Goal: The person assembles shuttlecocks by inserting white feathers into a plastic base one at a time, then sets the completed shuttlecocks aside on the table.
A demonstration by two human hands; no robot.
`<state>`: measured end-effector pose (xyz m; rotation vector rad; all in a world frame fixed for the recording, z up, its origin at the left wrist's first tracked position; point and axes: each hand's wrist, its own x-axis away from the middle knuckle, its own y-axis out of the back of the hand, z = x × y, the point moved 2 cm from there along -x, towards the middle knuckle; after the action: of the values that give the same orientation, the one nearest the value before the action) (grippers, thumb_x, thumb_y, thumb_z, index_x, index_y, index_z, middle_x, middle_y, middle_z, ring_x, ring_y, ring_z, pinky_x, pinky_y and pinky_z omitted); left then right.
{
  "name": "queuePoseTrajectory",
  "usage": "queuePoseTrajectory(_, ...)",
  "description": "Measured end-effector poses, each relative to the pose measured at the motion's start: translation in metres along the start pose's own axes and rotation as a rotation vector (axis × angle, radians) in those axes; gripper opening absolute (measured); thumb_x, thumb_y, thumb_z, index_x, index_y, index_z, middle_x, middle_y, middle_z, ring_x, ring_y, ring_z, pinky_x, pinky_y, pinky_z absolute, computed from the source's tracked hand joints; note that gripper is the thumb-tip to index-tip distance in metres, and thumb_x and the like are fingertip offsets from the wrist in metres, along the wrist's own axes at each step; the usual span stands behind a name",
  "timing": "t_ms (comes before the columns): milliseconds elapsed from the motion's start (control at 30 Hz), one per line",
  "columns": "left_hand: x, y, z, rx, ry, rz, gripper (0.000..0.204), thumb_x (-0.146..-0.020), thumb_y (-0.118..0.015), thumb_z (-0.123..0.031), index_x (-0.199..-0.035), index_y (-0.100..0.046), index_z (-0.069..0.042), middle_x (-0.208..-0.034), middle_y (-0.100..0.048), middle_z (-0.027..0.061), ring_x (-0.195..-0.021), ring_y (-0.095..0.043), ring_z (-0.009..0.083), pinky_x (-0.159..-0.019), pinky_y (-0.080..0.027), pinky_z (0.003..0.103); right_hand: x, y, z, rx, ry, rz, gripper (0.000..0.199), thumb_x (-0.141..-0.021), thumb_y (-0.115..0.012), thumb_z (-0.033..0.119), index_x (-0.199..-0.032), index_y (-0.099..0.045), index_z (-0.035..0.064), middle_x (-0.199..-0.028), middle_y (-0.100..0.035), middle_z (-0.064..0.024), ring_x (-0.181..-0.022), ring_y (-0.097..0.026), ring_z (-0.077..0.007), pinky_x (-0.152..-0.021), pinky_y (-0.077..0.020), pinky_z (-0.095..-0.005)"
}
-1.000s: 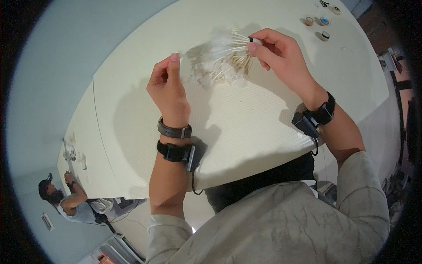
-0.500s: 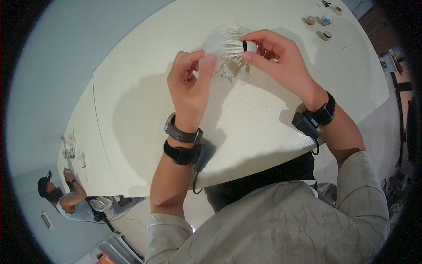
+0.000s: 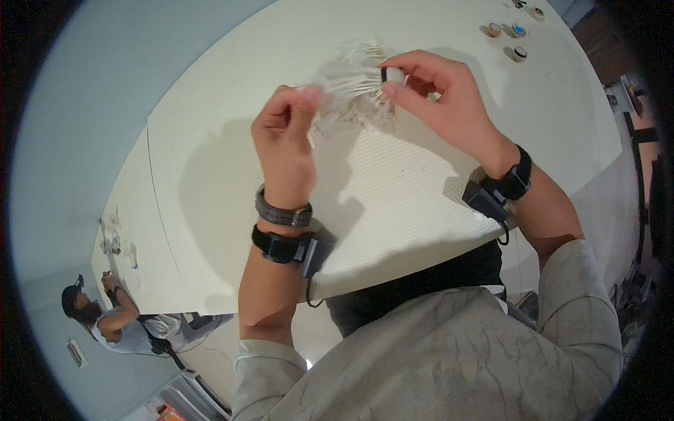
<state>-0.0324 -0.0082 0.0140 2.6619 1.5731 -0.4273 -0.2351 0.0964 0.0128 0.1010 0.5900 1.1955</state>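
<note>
A white feather shuttlecock (image 3: 357, 81) lies sideways in the air between my hands, its round base to the right with a black band. My right hand (image 3: 439, 91) is closed around that base with thumb and fingers. At the skirt's left end, my left hand (image 3: 286, 119) is closed in a pinch on a feather; its fingertips are smeared by motion. Below and behind the shuttlecock, a loose pile of white feathers and quills (image 3: 368, 116) lies on the table, partly hidden by it.
The pale textured table (image 3: 400, 210) spreads around my hands. At the far right sit a few small round pieces, among them a tan one (image 3: 494, 30), a blue one (image 3: 518, 30) and a black-banded one (image 3: 519, 54). Another person (image 3: 105, 316) sits at the table's left end.
My left hand has moved left, its wrist turning a little. The shuttlecock and my right hand have shifted slightly left, with the right hand still holding the base.
</note>
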Motion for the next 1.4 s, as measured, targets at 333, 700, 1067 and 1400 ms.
queuePoseTrajectory(333,-0.008,0.016,0.018,-0.255,0.109,-0.222,0.015,-0.096,-0.076,-0.021,-0.093,-0.076,-0.007,-0.070,-0.051,-0.0102,-0.062,-0.037,0.0028,-0.057,-0.030,0.022,-0.007,0.015,0.000,0.009,0.006,-0.158,0.030,-0.092,-0.076,0.021,-0.121,-0.072,0.0143,-0.086,-0.066,0.0025,-0.064,-0.053,-0.0042,-0.057,-0.0448,-0.0218)
queuePoseTrajectory(700,-0.011,0.010,0.009,-0.697,-0.330,-0.038,0.014,-0.095,-0.075,-0.014,-0.104,-0.075,-0.003,-0.075,-0.049,-0.0084,-0.066,-0.038,0.0040,-0.060,-0.032,0.021,-0.006,0.014,0.001,-0.031,0.076,-0.163,0.034,-0.094,-0.073,0.012,-0.127,-0.068,0.0162,-0.095,-0.068,0.0022,-0.066,-0.054,-0.0022,-0.057,-0.0444,-0.0191)
queuePoseTrajectory(1067,0.006,-0.017,-0.003,-0.065,0.009,0.101,0.017,-0.103,-0.064,-0.018,-0.106,-0.069,-0.002,-0.070,-0.047,-0.0074,-0.060,-0.034,0.0032,-0.054,-0.025,0.024,-0.003,0.006,0.011,-0.063,0.166,-0.051,0.034,-0.090,-0.073,0.006,-0.123,-0.071,0.0146,-0.108,-0.070,0.0010,-0.071,-0.054,-0.0053,-0.061,-0.0481,-0.0208)
queuePoseTrajectory(1400,0.004,-0.006,-0.006,0.033,-0.044,0.041,0.012,-0.102,-0.064,-0.014,-0.097,-0.068,-0.004,-0.069,-0.047,-0.0073,-0.060,-0.031,0.0043,-0.054,-0.023,0.025,-0.003,0.007,0.010,0.055,0.210,-0.061,0.035,-0.089,-0.077,0.011,-0.124,-0.071,0.0157,-0.095,-0.072,0.0020,-0.067,-0.057,-0.0058,-0.059,-0.0491,-0.0217)
